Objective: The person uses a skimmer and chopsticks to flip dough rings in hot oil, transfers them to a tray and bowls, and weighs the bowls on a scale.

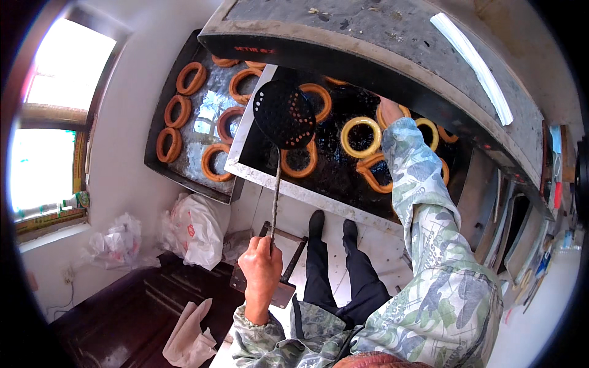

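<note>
My left hand (261, 270) is wrapped round the long thin handle of a black perforated skimmer (284, 115). The skimmer's round head hangs over the left part of a fryer (261, 174) of dark oil. Beyond the middle of the fryer, my right hand (389, 110) reaches in under the overhanging hood, beside a dough ring (402, 111); its fingers are mostly hidden. A pale yellow dough ring (344, 136) floats just left of my right sleeve. Several browner rings, among them a fried ring (315, 161), lie in the oil around the skimmer.
Left of the fryer, a metal tray (197, 161) holds several browned rings. The dark-edged hood (343, 58) overhangs the fryer's far side, with a white strip (472, 67) on top. White plastic bags (199, 230) and a dark wooden surface (116, 313) lie lower left.
</note>
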Available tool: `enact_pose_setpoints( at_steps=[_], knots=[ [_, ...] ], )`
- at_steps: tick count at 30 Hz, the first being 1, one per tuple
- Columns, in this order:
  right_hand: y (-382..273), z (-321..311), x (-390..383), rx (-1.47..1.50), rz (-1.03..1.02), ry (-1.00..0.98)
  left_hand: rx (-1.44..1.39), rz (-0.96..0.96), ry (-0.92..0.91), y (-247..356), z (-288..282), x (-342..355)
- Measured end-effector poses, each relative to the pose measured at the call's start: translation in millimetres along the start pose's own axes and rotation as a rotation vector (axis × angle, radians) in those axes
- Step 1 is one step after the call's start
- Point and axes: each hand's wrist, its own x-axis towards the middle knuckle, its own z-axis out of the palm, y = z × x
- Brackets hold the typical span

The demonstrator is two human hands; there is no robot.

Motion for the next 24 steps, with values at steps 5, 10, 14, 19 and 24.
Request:
enact_pose_setpoints(
  at_steps=[5, 10, 14, 19, 24],
  knots=[
    [4, 19, 11, 0.055, 0.029, 0.039, -0.012, 0.007, -0.029, 5, 0, 7],
    [20, 48, 11, 0.064, 0.071, 0.021, -0.035, 0.017, -0.039, 5, 3, 10],
    [17, 21, 10, 0.051, 0.053, 0.014, -0.038, 0.0, -0.042, 3, 5, 11],
    [9, 8, 7, 0.149, 0.1, 0.064, -0.025, -0.013, -0.055, 1, 3, 16],
    [19, 41, 10, 0.378, 0.305, 0.141, -0.027, -0.008, -0.056, 4, 3, 21]
  ],
)
